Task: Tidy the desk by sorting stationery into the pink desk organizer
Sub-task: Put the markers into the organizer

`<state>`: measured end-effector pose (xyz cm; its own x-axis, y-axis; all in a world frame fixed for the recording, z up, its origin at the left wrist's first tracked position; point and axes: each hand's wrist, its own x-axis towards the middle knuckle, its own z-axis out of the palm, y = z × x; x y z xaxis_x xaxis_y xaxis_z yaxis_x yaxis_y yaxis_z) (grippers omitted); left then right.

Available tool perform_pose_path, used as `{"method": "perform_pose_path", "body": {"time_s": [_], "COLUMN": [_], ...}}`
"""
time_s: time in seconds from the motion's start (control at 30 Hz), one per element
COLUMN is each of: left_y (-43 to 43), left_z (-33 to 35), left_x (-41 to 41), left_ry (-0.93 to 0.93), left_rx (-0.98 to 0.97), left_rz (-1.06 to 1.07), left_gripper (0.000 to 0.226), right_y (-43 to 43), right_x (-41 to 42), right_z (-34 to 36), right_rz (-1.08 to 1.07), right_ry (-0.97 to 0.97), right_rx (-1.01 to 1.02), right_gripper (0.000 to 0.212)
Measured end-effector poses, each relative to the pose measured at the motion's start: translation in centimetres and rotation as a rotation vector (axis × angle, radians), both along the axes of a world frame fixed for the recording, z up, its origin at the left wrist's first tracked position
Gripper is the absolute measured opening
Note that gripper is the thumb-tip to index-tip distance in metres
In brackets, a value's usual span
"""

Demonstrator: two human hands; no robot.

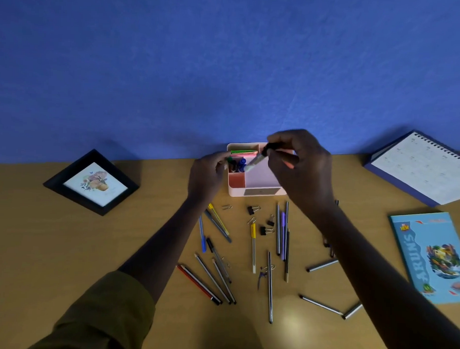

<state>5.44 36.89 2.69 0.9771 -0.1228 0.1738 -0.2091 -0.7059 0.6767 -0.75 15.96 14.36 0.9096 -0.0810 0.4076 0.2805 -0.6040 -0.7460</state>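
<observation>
The pink desk organizer (259, 189) stands at the back of the desk against the blue wall. It holds green and pink sticky notes (244, 152) in a rear slot and several markers (241, 164) in a left compartment. My right hand (302, 166) hovers over the organizer, shut on a black-capped marker (256, 161) that tilts down towards the left compartment. My left hand (206, 177) rests against the organizer's left wall, fingers at its rim. Loose pens and pencils (253, 247) and black binder clips (266, 230) lie scattered on the desk in front.
A black picture frame (91, 182) lies at the left. A spiral desk calendar (422, 166) leans at the back right, and a blue notebook (432, 255) lies at the right. Paper clips (226, 207) and a small compass (262, 277) sit among the pens.
</observation>
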Motion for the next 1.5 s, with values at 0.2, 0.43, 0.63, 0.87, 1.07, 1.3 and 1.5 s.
{"method": "perform_pose_path", "body": {"time_s": [0.2,0.43,0.63,0.87,1.07,1.3,1.5], "left_y": [1.6,3.0,4.4,5.6,6.1,6.5,6.7], "left_z": [-0.6,-1.5,-1.8,-2.3,-2.8,-3.6,-3.9], "left_x": [-2.0,-5.4,-7.5,-9.5,-10.4,-10.9,-11.1], "left_ry": [0.057,0.136,0.19,0.262,0.33,0.405,0.44], "left_rx": [-0.095,-0.187,-0.187,-0.192,-0.188,-0.216,-0.202], "left_rz": [0.098,0.194,0.295,0.396,0.435,0.508,0.529], "left_gripper": [0.03,0.026,0.024,0.024,0.025,0.025,0.023], "right_y": [1.1,2.5,3.0,3.2,3.9,4.2,4.1], "right_x": [4.2,6.6,7.2,7.1,7.0,6.6,5.9], "right_z": [-0.9,-5.0,-7.1,-8.5,-9.0,-9.1,-8.8], "right_rz": [0.028,0.11,0.161,0.146,0.124,0.136,0.167], "right_ry": [-0.048,0.0,0.101,0.23,0.246,0.29,0.314], "right_rx": [-0.085,-0.248,-0.331,-0.406,-0.49,-0.593,-0.559], "right_gripper": [0.018,0.017,0.017,0.022,0.022,0.027,0.03]}}
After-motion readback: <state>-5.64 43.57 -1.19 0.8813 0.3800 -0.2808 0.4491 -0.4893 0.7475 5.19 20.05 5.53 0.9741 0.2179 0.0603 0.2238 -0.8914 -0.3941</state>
